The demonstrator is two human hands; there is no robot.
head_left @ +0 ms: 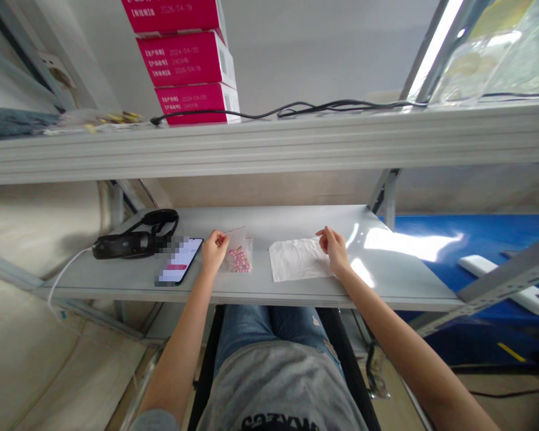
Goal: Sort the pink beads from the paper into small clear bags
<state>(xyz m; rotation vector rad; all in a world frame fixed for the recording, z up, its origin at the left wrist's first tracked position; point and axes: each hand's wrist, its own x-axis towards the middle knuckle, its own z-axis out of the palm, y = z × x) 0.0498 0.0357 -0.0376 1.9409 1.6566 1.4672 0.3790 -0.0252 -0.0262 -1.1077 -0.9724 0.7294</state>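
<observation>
My left hand (214, 248) is closed in a pinch at the upper left edge of a small clear zip bag (248, 246) with a reddish strip along its top. Pink beads (239, 261) fill the lower part of the bag, which rests on the grey table. A crumpled white sheet of thin paper or cloth (296, 261) lies to the right of the bag. Over that sheet's right end is my right hand (335, 249), its fingers curled and pressed together; whatever is between the fingertips, if anything, is too small to make out.
Left of the bag lie a phone (182, 261) with a lit screen and a black headset (137, 236) with a white cable. A shelf edge (269, 146) crosses above the table, bearing stacked red boxes (186, 60) and black cables (314, 108). Metal posts flank the table.
</observation>
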